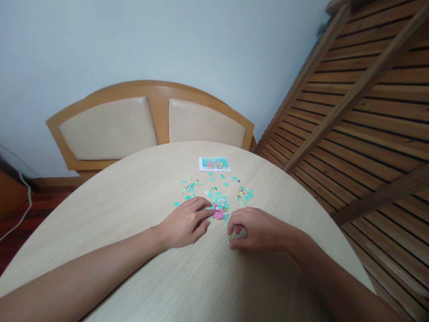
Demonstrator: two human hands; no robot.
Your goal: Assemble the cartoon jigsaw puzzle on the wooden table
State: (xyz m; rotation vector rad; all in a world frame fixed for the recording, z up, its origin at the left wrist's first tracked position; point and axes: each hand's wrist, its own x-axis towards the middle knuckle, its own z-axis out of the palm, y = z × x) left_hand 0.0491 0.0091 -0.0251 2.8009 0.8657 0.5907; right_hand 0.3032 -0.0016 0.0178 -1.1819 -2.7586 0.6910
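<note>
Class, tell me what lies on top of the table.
On the table: a card, loose puzzle pieces and a joined section with a pink figure. What the left hand and right hand cover cannot be seen.

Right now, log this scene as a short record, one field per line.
Surface: pale rounded table
Left hand: resting open, fingertips at the left edge of the pink and teal joined puzzle section
Right hand: fingers curled around a small pale piece; how firmly is unclear
Loose pieces: mostly teal, scattered beyond the hands
Picture card: flat on the table, farther off than the pieces
Behind table: padded wooden backrest
Right side: slatted wooden panel
</note>
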